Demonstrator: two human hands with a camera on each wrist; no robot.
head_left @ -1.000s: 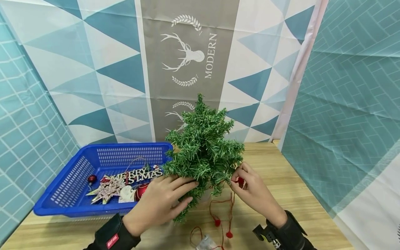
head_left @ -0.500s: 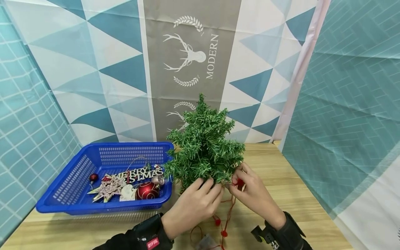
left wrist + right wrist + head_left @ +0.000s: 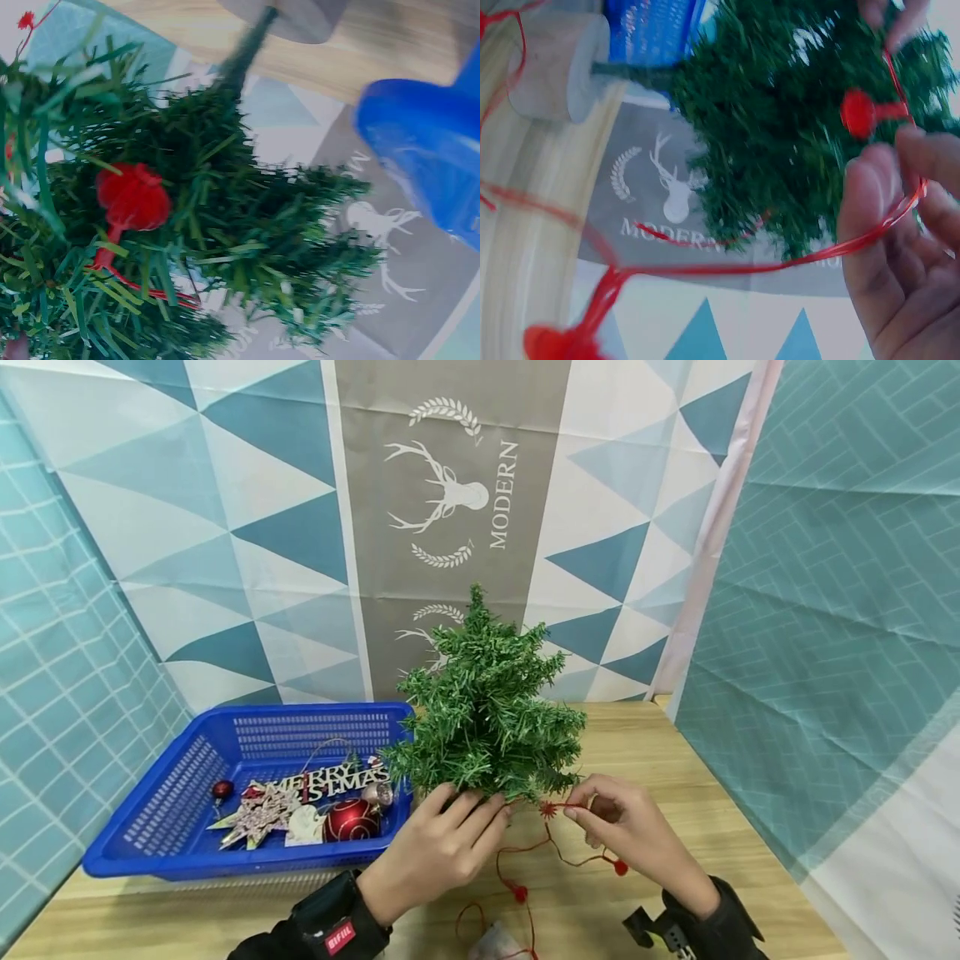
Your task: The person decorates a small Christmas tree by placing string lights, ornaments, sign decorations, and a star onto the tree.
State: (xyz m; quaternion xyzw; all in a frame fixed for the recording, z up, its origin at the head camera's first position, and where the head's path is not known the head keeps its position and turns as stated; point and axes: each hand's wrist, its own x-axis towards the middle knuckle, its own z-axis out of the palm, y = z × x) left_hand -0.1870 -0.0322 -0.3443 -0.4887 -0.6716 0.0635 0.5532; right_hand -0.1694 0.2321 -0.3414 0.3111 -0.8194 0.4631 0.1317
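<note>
A small artificial Christmas tree (image 3: 487,710) stands upright on the table, its round base (image 3: 562,67) showing in the right wrist view. A red cord garland with small red balls (image 3: 135,196) hangs at its lower branches. My left hand (image 3: 442,852) is at the front lower branches, and in the right wrist view its fingertips (image 3: 907,26) pinch the cord. To the right of the tree, my right hand (image 3: 630,822) pinches another stretch between thumb and fingers. A red ball (image 3: 857,114) sits on the cord between the hands. The rest trails down onto the table.
A blue plastic basket (image 3: 150,860) stands at the left, holding a Merry Christmas sign (image 3: 330,782), a glittery star (image 3: 262,816) and a red bauble (image 3: 351,820). A small translucent pouch or box (image 3: 495,943) lies at the front edge. A patterned cloth hangs behind.
My left hand moved from the tree's left side to its front, close to the right hand. My right hand then drew slightly right and down, stretching the cord away from the branches.
</note>
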